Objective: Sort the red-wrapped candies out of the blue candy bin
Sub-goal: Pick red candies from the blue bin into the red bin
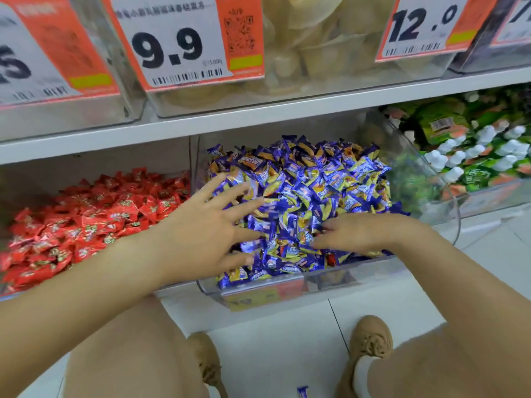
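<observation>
A clear plastic bin (287,291) on the low shelf is heaped with blue-and-yellow wrapped candies (310,179). My left hand (209,228) lies over the pile's left side with its fingers spread and straight. My right hand (356,234) rests on the pile's front right, fingers reaching left among the wrappers. Small bits of red wrapper (332,258) show between the blue candies near the front wall, just below my right fingers. To the left, a separate bin holds a mass of red-wrapped candies (86,222).
A clear bin with green and white packets (474,156) stands to the right. The white shelf board (258,116) above carries clear bins with orange price tags (178,38). One blue candy (302,392) lies on the white floor between my tan shoes (370,340).
</observation>
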### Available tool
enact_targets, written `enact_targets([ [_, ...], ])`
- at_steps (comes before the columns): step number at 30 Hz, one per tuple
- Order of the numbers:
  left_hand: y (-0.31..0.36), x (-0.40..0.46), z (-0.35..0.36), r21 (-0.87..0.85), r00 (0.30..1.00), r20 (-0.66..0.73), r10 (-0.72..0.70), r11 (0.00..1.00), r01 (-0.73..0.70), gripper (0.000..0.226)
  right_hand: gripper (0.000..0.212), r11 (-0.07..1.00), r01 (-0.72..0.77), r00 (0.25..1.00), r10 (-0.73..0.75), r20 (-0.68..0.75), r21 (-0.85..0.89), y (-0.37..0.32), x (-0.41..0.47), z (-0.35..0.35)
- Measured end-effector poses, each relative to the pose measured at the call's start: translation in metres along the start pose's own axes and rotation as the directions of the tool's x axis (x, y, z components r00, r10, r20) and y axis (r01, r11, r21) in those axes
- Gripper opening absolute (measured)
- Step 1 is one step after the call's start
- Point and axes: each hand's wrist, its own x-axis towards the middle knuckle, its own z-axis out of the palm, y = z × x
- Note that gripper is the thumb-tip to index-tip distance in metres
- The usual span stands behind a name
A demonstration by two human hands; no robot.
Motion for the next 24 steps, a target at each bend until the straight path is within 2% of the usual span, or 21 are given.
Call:
enact_targets([
  [3,0.003,-0.017,0.008,-0.159,0.992,-0.090,-0.088,0.985,0.073,0.039,0.084,0.993,0.019,0.997,-0.027,0.070,0.115,-0.011,-0.004,0.001],
  [5,0.008,-0.016,0.011,-0.305,0.976,-0.140,-0.167,0.945,0.118,0.033,0.091,0.955,0.027,0.998,-0.044,0.050,0.294,-0.018,-0.004,0.004],
  [9,0.011,-0.012,0.017,-0.449,0.941,-0.236,-0.243,0.886,0.117,0.029,0.070,0.912,0.027,0.998,-0.050,0.044,0.409,-0.035,-0.001,0.009],
  [12,0.010,-0.014,0.019,-0.496,0.925,-0.264,-0.274,0.861,0.114,0.028,0.077,0.832,0.067,0.997,-0.081,0.000,0.551,-0.036,-0.005,0.009],
  [14,0.011,-0.014,0.018,-0.517,0.918,-0.267,-0.292,0.848,0.119,0.027,0.074,0.751,0.157,0.987,-0.135,-0.083,0.641,-0.031,-0.011,0.010],
  [16,0.011,-0.014,0.018,-0.533,0.923,-0.255,-0.288,0.838,0.115,0.026,0.056,0.622,0.269,0.963,-0.192,-0.190,0.735,-0.026,-0.021,0.004],
  [18,0.011,-0.015,0.018,-0.530,0.925,-0.250,-0.285,0.840,0.116,0.027,0.054,0.569,0.343,0.939,-0.194,-0.283,0.747,-0.018,-0.028,-0.004],
  [20,0.010,-0.016,0.016,-0.506,0.921,-0.261,-0.290,0.853,0.126,0.029,0.054,0.633,0.394,0.907,-0.149,-0.395,0.666,-0.006,-0.025,-0.010],
  [22,0.012,-0.015,0.013,-0.497,0.914,-0.281,-0.293,0.859,0.123,0.030,0.052,0.742,0.358,0.887,-0.081,-0.454,0.567,0.008,-0.020,-0.010],
  [24,0.017,-0.010,0.007,-0.474,0.914,-0.320,-0.249,0.878,0.073,0.030,0.046,0.802,0.319,0.877,-0.048,-0.478,0.505,0.019,-0.017,-0.006],
])
